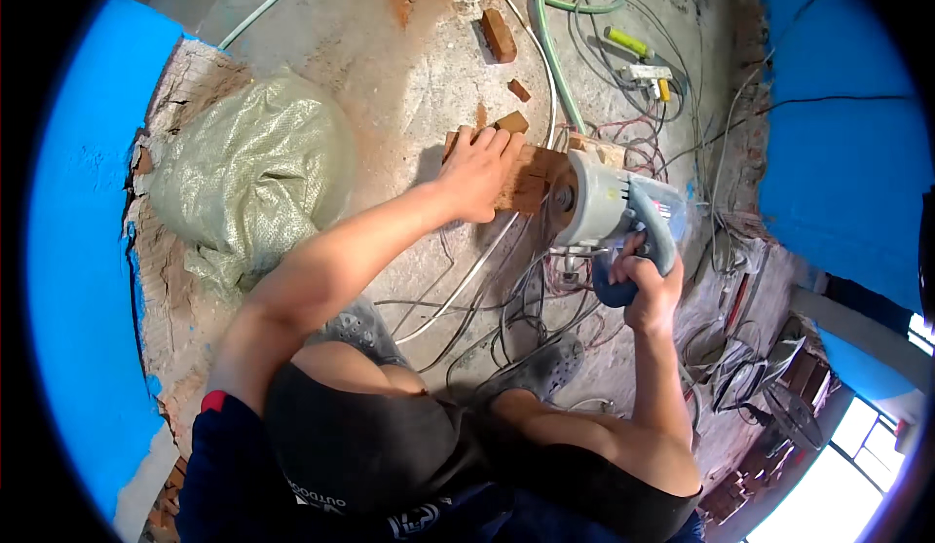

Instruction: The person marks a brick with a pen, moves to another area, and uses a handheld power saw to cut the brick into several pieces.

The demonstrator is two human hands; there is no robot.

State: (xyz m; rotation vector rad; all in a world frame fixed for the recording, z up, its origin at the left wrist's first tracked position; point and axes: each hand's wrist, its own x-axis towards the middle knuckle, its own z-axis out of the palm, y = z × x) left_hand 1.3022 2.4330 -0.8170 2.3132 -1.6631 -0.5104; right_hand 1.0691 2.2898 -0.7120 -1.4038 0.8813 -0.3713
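Note:
My left hand [476, 171] holds down a reddish-brown brick-like block [527, 178] on the concrete floor, its fingers curled over the top and far edge. My right hand [643, 285] grips the dark handle of a grey power saw [623, 207]. The saw's round blade [561, 201] sits at the block's right end; whether it touches cannot be told. A smaller tan piece [510, 122] lies just beyond my left fingers, and a pale block [603, 149] sits behind the saw.
A woven sack [251, 178] lies at left. Green hoses [548, 41], tangled cables, a power strip [645, 74], a yellow-green cylinder [628, 41] and brick pieces [498, 36] cover parts of the floor. Broken edges run below blue walls [828, 183]. My crouched legs fill the lower middle.

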